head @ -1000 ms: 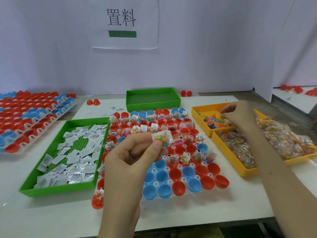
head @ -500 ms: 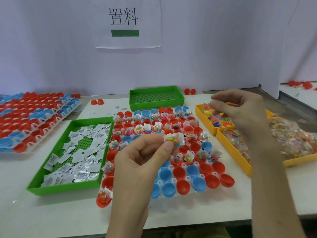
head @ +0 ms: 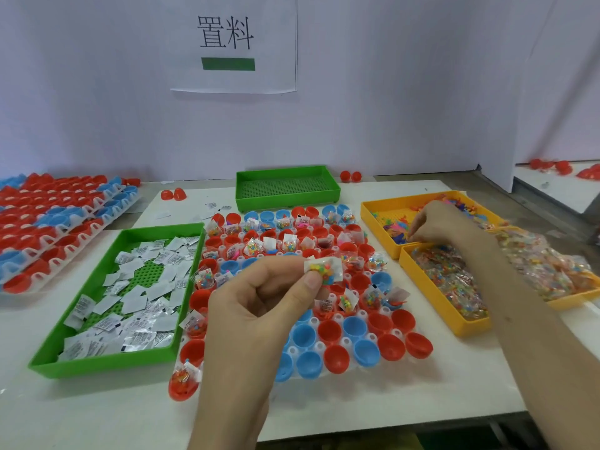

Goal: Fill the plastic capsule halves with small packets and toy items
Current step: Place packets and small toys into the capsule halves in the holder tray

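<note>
A white rack of red and blue capsule halves (head: 357, 329) lies in the middle of the table. Its far rows hold packets and toy bits, while the near rows show bare cups. My left hand (head: 259, 306) hovers over the rack and pinches a clear packet of coloured beads (head: 324, 271) between thumb and forefinger. My right hand (head: 435, 222) reaches into the far yellow tray (head: 373, 209), fingertips down among small coloured toy pieces (head: 397, 227). Whether it pinches one is hidden.
A nearer yellow tray (head: 422, 297) holds bead packets, with more piled to its right. A green tray (head: 107, 360) of white sachets sits left of the rack, an empty green tray (head: 285, 203) behind it. Stacked capsule racks (head: 48, 222) stand far left. One filled red half (head: 183, 384) lies loose in front.
My right hand lifted from the toy tray toward the rack, then dropped back into that tray. My left hand kept holding the bead packet over the rack.
</note>
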Demonstrator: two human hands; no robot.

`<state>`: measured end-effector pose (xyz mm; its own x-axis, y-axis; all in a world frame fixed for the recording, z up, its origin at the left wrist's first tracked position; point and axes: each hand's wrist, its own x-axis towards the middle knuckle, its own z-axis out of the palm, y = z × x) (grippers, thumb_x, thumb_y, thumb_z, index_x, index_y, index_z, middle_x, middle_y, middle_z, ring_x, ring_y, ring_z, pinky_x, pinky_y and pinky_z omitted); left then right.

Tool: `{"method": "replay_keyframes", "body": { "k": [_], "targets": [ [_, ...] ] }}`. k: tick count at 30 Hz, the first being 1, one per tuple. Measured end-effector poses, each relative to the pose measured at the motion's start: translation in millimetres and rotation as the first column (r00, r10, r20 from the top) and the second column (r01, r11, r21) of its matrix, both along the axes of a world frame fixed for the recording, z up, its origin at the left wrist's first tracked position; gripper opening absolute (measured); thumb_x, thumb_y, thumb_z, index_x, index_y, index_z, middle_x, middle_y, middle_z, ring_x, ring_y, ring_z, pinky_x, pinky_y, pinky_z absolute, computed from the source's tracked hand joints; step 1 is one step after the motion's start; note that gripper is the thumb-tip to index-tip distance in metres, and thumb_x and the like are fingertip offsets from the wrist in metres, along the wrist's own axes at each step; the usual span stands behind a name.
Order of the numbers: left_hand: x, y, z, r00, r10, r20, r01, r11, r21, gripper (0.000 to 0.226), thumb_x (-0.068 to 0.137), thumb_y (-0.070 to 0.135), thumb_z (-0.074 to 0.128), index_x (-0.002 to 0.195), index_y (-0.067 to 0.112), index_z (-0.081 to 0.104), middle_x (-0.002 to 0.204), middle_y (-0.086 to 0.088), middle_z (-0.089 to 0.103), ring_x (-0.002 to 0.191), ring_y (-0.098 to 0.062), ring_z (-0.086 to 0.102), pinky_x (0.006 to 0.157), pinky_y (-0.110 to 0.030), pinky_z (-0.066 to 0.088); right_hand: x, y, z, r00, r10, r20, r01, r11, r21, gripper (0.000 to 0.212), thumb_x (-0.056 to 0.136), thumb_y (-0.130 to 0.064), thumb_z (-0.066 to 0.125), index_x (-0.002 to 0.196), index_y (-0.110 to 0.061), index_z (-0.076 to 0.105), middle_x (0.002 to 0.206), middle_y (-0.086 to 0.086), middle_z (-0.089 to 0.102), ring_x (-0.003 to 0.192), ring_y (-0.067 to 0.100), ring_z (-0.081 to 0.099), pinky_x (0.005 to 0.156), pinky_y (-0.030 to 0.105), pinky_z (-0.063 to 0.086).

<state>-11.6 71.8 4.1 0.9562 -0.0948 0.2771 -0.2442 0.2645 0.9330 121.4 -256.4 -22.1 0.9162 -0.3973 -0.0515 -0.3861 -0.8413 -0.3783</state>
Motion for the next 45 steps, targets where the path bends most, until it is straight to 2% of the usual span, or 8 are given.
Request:
{"method": "replay_keyframes", "body": {
  "k": [5, 8, 13, 16, 24, 30, 39, 45],
  "targets": [
    [2, 3, 0, 1.000, 0.010, -0.003, -0.010, 1.000, -0.003, 0.024, 0.062, 0.038, 0.077, 0.084, 0.031, 0.081, 0.081, -0.003, 0.079, 0.076, -0.017, 0.076, 0.066, -0.015, 0.056, -2, 3, 8, 0.997, -0.014, 0.082, 0.017, 1.000, -0.025, 0.022, 0.082, -0.015, 0.080, 0.067, -0.028, 0.070, 0.098, 0.003, 0.073, 0.096, 0.020, 0.063, 0.090, 0.047, 0.055],
    [2, 4, -2, 1.000, 0.011, -0.011, -0.011, 1.000, -0.005, 0.023, 0.062, 0.037, 0.077, 0.084, 0.029, 0.080, 0.082, -0.004, 0.078, 0.077, -0.018, 0.076, 0.067, -0.016, 0.056, -15, 11, 21, 0.959, -0.017, 0.283, 0.008, 0.999, 0.031, 0.016, 0.084, -0.014, 0.078, 0.075, -0.026, 0.071, 0.096, 0.004, 0.074, 0.089, 0.020, 0.066, 0.083, 0.041, 0.055],
    [2, -2, -5, 0.998, 0.053, -0.028, -0.053, 0.998, -0.014, 0.026, 0.059, 0.038, 0.078, 0.083, 0.029, 0.081, 0.082, -0.002, 0.078, 0.078, -0.013, 0.075, 0.066, -0.014, 0.054, -73, 61, 60, 0.764, -0.002, 0.645, -0.315, 0.871, 0.376, 0.007, 0.083, -0.020, 0.079, 0.086, -0.026, 0.076, 0.075, -0.009, 0.074, 0.063, 0.002, 0.065, 0.057, 0.012, 0.049],
    [-1, -6, -5, 0.998, 0.050, -0.033, -0.050, 0.999, -0.021, 0.027, 0.058, 0.036, 0.080, 0.084, 0.027, 0.082, 0.083, -0.001, 0.079, 0.078, -0.013, 0.076, 0.067, -0.014, 0.055, -112, 104, 67, 0.668, 0.053, 0.742, -0.513, 0.755, 0.408, 0.013, 0.081, -0.017, 0.079, 0.087, -0.029, 0.078, 0.081, -0.011, 0.076, 0.071, 0.004, 0.070, 0.065, 0.012, 0.053],
    [-6, -2, -1, 0.993, 0.108, 0.035, -0.109, 0.994, 0.012, 0.020, 0.061, 0.035, 0.080, 0.080, 0.032, 0.081, 0.077, -0.001, 0.077, 0.071, -0.012, 0.074, 0.063, -0.014, 0.055, -140, 160, 56, 0.615, 0.286, 0.735, -0.732, 0.554, 0.396, 0.026, 0.085, 0.003, 0.072, 0.098, -0.019, 0.077, 0.089, -0.008, 0.078, 0.087, 0.008, 0.074, 0.075, 0.017, 0.057],
    [-7, 0, -2, 0.986, 0.158, 0.060, -0.160, 0.986, 0.047, 0.027, 0.063, 0.033, 0.081, 0.089, 0.030, 0.077, 0.071, -0.002, 0.076, 0.067, -0.013, 0.074, 0.062, -0.014, 0.054, -147, 161, 55, 0.609, 0.338, 0.718, -0.757, 0.519, 0.397, 0.022, 0.090, -0.007, 0.070, 0.105, -0.022, 0.076, 0.093, -0.008, 0.077, 0.092, 0.010, 0.074, 0.077, 0.017, 0.057],
    [0, 8, -1, 0.994, 0.082, 0.074, -0.097, 0.968, 0.232, 0.019, 0.068, 0.028, 0.079, 0.086, 0.036, 0.080, 0.072, 0.000, 0.075, 0.067, -0.011, 0.071, 0.063, -0.017, 0.055, -148, 163, 54, 0.638, 0.357, 0.682, -0.714, 0.606, 0.351, 0.028, 0.084, -0.005, 0.077, 0.103, -0.026, 0.074, 0.087, -0.010, 0.076, 0.087, 0.007, 0.074, 0.075, 0.016, 0.056],
    [12, 6, -4, 0.985, 0.140, 0.097, -0.159, 0.960, 0.233, 0.018, 0.076, 0.008, 0.080, 0.085, 0.025, 0.080, 0.078, 0.007, 0.078, 0.074, -0.010, 0.075, 0.063, -0.014, 0.055, -138, 174, 46, 0.711, 0.233, 0.663, -0.616, 0.662, 0.428, 0.028, 0.084, -0.007, 0.077, 0.103, -0.027, 0.074, 0.080, -0.016, 0.076, 0.083, 0.000, 0.072, 0.074, 0.011, 0.053]
  ]
}}
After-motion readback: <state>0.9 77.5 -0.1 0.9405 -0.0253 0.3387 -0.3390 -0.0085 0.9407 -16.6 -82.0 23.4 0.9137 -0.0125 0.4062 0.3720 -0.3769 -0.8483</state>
